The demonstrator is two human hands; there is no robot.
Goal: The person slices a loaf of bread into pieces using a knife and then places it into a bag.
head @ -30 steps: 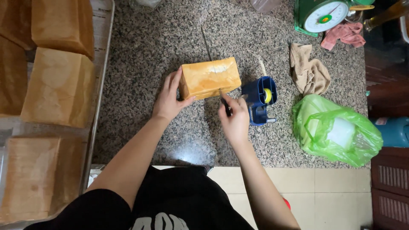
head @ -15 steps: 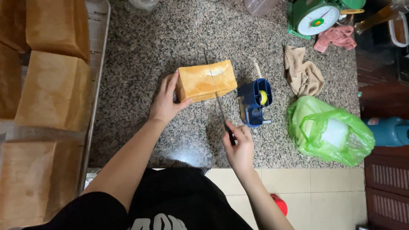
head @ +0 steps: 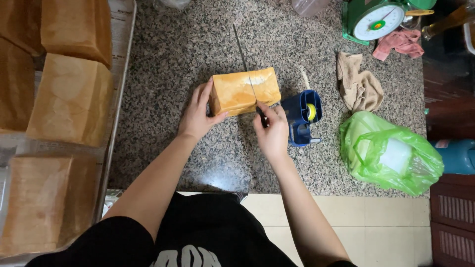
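A golden-brown bread loaf [head: 237,90] lies on the speckled granite counter [head: 183,54]. My left hand [head: 198,112] rests against the loaf's left end, fingers spread over its side. A long thin knife [head: 243,57] crosses the loaf's right part, its blade reaching far beyond the loaf. My right hand [head: 271,131] grips the knife's handle at the loaf's near edge.
Several large loaves [head: 71,99] sit on a tray [head: 118,94] at the left. A blue tape dispenser [head: 303,116] stands right of the loaf. Further right are a beige cloth [head: 360,86], a green plastic bag [head: 391,153], a green scale [head: 373,20] and a pink cloth [head: 401,42].
My right hand pulled back toward me with the knife, then pushed forward again, so the blade now lies across the loaf. My left hand stayed on the loaf.
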